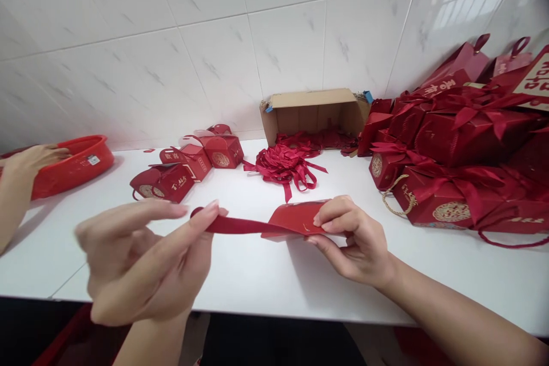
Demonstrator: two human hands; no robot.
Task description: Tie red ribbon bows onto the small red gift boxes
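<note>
My left hand (150,263) pinches the end of a dark red ribbon (244,226) between thumb and finger. The ribbon runs level across to a flat red card piece (295,216), which looks like part of a gift box. My right hand (355,240) grips that card piece at its right end, thumb below and fingers on top. Both are held above the white table (257,280). Behind them lies a tangled heap of red ribbons (285,166).
An open cardboard box (317,100) with more ribbons stands against the tiled wall. Several small red gift boxes (169,183) sit left of centre, and a pile of ribboned boxes (467,131) fills the right. At far left another person's hand (40,157) reaches into a red basin (72,174).
</note>
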